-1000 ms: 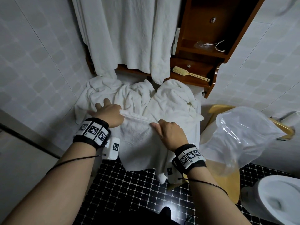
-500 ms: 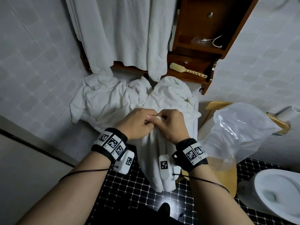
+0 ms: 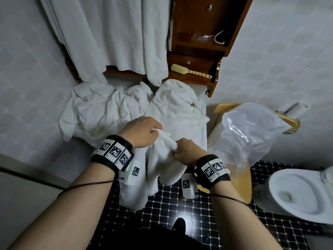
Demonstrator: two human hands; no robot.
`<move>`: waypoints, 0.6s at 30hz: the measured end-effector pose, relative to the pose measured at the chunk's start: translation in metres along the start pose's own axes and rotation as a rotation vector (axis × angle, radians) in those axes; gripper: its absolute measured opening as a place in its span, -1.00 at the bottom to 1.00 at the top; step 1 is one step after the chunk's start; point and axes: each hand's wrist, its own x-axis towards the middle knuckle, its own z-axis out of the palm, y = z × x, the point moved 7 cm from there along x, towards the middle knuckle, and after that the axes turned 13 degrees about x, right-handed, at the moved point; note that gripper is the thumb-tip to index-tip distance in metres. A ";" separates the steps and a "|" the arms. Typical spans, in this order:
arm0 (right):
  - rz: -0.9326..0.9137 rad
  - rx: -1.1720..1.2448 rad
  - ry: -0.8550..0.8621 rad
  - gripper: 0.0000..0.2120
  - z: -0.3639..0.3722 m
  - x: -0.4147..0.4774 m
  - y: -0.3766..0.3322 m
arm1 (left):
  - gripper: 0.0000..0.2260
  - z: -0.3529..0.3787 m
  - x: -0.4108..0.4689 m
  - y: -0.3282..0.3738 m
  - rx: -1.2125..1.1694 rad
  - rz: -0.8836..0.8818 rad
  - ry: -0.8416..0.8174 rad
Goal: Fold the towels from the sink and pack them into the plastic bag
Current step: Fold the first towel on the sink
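Both hands pinch the top edge of a white towel (image 3: 162,165): left hand (image 3: 142,131) w/ fingers curled shut on the far corner, right hand (image 3: 187,153) clamped on the near-right corner. Towel hangs folded in front of the towel pile (image 3: 111,109) heaped over the sink. Clear plastic bag (image 3: 250,130) stands open to the right, on a yellow chair (image 3: 241,179).

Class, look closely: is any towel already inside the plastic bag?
No: the plastic bag looks see-through and empty, and both hands grip a towel outside it.
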 end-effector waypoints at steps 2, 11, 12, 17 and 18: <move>0.024 -0.047 0.012 -0.82 -0.002 0.003 0.006 | -0.70 0.006 -0.003 -0.005 0.016 -0.033 -0.074; -0.046 -0.183 0.075 -0.83 -0.018 0.005 -0.001 | -0.84 0.012 -0.006 -0.035 0.079 -0.121 -0.162; -0.016 -0.151 -0.028 -0.81 -0.012 0.004 0.003 | -0.79 0.012 -0.007 -0.035 0.090 -0.124 -0.174; 0.035 -0.232 -0.108 -0.79 -0.013 0.007 0.003 | -0.45 0.030 -0.006 -0.032 0.149 -0.131 -0.244; 0.028 -0.241 -0.076 -0.84 -0.016 0.010 0.004 | -0.46 0.031 -0.005 -0.032 0.155 -0.124 -0.259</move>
